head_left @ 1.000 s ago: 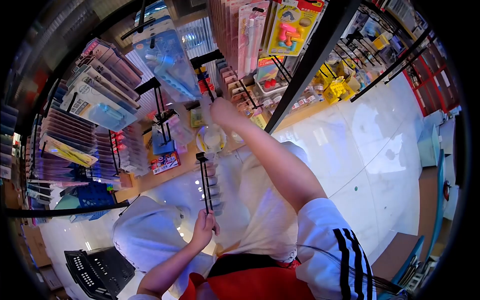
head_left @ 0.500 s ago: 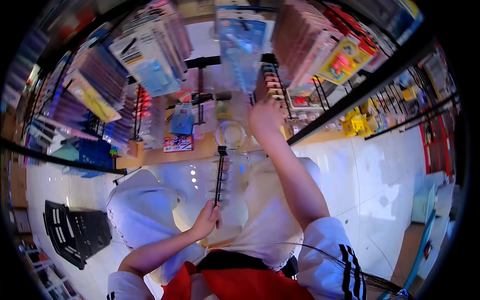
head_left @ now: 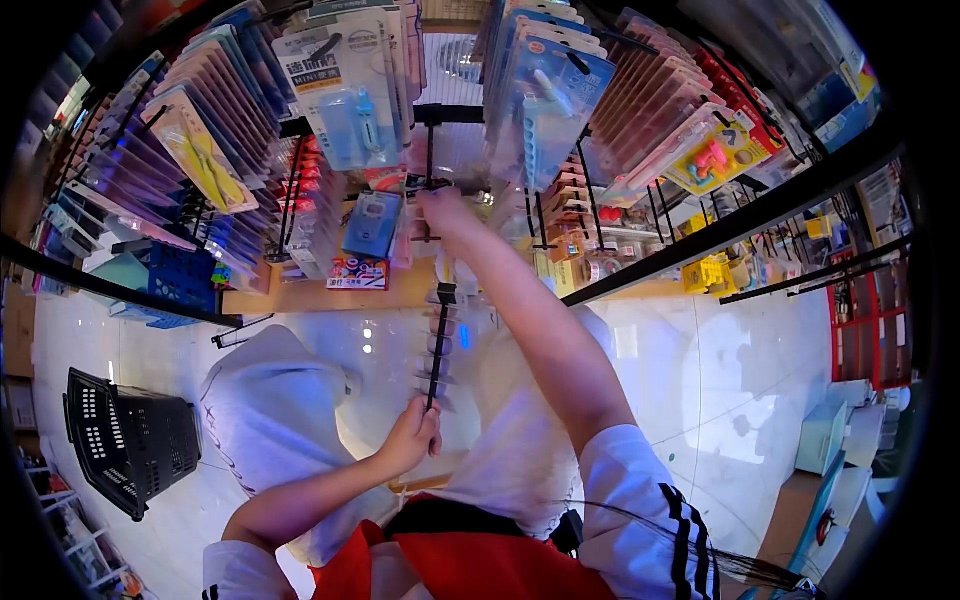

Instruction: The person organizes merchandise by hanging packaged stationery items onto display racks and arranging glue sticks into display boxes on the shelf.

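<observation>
On the far left, a black plastic shopping basket with a slotted side [head_left: 130,440] sits on the pale, glossy floor [head_left: 100,345]. Above it, a blue perforated plastic basket [head_left: 185,280] stands near the left end of the light wooden shelf board [head_left: 300,297]. Over that hang packs on hooks, the front one a pale card with a yellow item [head_left: 208,172]. Next come a white card with a light-blue item [head_left: 345,95] and, lower down, a flat blue pack [head_left: 372,225] just above a small red, white and blue box [head_left: 358,274] on the board.

Between the person's knees, the left hand [head_left: 412,437] is closed around the near end of a slim black metal hook [head_left: 439,350], which points away toward the shelf; a row of small clear packs [head_left: 448,338] lies along it. Slightly farther right, the right hand [head_left: 447,212] reaches in among the hooks at the rack, beside the blue pack. Its fingers are partly hidden, so how far they are open and whether they grip anything cannot be told. Right of it hang blue blister cards [head_left: 550,100], then a yellow-and-red card with a pink toy [head_left: 710,160].
</observation>
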`<move>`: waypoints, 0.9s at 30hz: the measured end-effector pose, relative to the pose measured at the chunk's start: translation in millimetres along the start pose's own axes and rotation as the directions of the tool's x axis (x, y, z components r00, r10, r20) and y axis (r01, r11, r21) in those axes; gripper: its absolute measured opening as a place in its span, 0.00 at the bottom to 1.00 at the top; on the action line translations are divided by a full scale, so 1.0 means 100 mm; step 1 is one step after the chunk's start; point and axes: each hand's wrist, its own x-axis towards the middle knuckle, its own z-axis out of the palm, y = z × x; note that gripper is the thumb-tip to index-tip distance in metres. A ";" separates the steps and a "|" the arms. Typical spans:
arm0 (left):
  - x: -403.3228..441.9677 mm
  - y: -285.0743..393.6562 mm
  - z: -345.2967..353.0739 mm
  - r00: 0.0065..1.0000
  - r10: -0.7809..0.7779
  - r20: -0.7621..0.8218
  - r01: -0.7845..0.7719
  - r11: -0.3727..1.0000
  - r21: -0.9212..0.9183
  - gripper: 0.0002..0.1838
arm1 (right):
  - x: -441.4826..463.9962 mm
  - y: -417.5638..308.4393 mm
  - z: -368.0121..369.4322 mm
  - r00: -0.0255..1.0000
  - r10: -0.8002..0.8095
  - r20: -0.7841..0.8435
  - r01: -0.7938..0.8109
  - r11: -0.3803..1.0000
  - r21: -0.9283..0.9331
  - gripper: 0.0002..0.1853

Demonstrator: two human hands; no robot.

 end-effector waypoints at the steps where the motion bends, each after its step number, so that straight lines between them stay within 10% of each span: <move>1: 0.00 0.01 -0.01 1.000 -0.001 0.000 0.001 1.000 0.008 0.07 | 0.03 0.01 0.02 1.000 -0.011 -0.019 0.011 0.999 -0.036 0.12; 4: 0.01 0.00 -0.01 1.000 0.001 -0.002 -0.001 0.999 -0.034 0.07 | 0.07 0.10 0.10 0.977 -0.124 -0.171 0.105 0.988 -0.117 0.13; 15: -0.02 0.10 -0.07 1.000 0.009 0.003 -0.009 1.000 -0.008 0.07 | 0.13 0.14 0.00 0.992 -0.092 0.084 0.083 0.991 0.100 0.14; 19: -0.04 0.11 -0.11 0.999 0.034 -0.005 -0.034 0.999 0.002 0.07 | 0.19 0.30 0.01 0.972 -0.133 -0.196 0.114 0.988 -0.106 0.14; 27: -0.11 0.17 -0.17 0.999 0.033 -0.003 -0.033 0.999 -0.017 0.07 | -0.04 0.12 -0.17 0.981 0.020 -0.195 -0.002 0.996 0.090 0.15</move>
